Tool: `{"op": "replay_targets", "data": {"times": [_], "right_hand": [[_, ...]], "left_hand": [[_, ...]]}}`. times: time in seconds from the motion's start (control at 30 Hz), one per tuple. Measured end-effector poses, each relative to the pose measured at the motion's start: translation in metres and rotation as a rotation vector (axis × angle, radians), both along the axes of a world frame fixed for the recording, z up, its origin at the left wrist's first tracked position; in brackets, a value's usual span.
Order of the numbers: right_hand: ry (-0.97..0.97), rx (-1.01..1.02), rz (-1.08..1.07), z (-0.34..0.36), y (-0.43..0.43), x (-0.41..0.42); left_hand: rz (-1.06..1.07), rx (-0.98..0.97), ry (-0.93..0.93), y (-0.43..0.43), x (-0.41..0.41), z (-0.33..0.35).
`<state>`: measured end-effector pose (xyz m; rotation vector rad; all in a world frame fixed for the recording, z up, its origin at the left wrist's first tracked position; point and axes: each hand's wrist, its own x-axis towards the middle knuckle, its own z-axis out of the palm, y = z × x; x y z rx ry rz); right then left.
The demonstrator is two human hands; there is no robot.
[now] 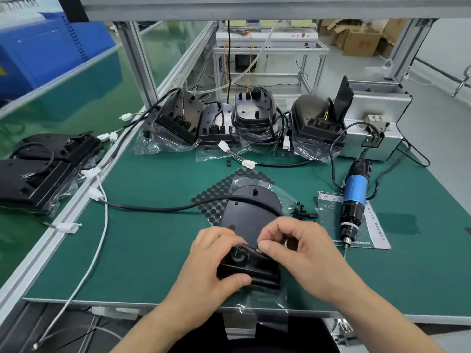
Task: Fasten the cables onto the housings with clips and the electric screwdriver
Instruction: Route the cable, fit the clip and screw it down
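Note:
A black housing [251, 212] lies on a plastic bag at the front of the green mat, its connector end towards me. A black cable [158, 208] runs from it to the left. My left hand [211, 261] grips the housing's near left corner, thumb on its front edge. My right hand [295, 248] pinches a small part against the cable at the housing's near end; whether it is a clip I cannot tell. The electric screwdriver [353, 200], blue and black, lies on a paper sheet to the right, tip towards me. Small black clips [303, 212] lie beside the housing.
Several bagged housings [254, 118] with cables stand in a row at the back. More housings [43, 171] lie on the left conveyor. A grey metal box [377, 123] stands at the back right. A sheet of black round pads [216, 197] lies under the housing. White connectors [248, 163] lie mid-mat.

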<state>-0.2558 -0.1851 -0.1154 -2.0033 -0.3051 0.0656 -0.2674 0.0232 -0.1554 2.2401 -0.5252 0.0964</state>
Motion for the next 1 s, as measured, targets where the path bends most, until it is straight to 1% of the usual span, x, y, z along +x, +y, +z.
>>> {"op": "replay_targets", "data": {"times": [0.07,0.13,0.23,0.33,0.43,0.6,0.7,0.83,0.9,1.0], "right_hand": [[0.043,0.027,-0.024,-0.002,0.005,-0.012],[0.038,0.021,-0.073,-0.009,0.01,-0.023],[-0.06,-0.026,-0.156,-0.017,0.015,-0.031],[-0.156,-0.058,-0.149,-0.018,0.016,-0.03],[-0.178,-0.129,-0.123,-0.014,0.012,-0.02],[-0.126,-0.196,-0.05,-0.005,0.009,-0.003],[-0.035,-0.239,-0.023,-0.003,0.009,0.003],[0.08,-0.233,0.009,0.002,0.007,0.008],[0.11,-0.226,0.01,0.004,0.007,0.009],[0.131,-0.227,0.001,0.004,0.007,0.01]], "left_hand": [[0.081,-0.047,-0.048,-0.005,-0.002,-0.003],[0.106,-0.048,-0.109,-0.01,-0.003,-0.009],[0.101,-0.067,-0.19,-0.013,-0.006,-0.016],[0.117,-0.099,-0.244,-0.014,-0.01,-0.025],[0.144,-0.103,-0.303,-0.014,-0.012,-0.032],[0.163,-0.066,-0.483,-0.013,-0.01,-0.04],[0.18,-0.025,-0.548,-0.014,-0.009,-0.041],[0.198,0.015,-0.577,-0.017,-0.011,-0.039],[0.208,-0.073,-0.534,-0.021,-0.013,-0.034],[0.272,-0.271,-0.352,-0.028,-0.015,-0.021]]}}
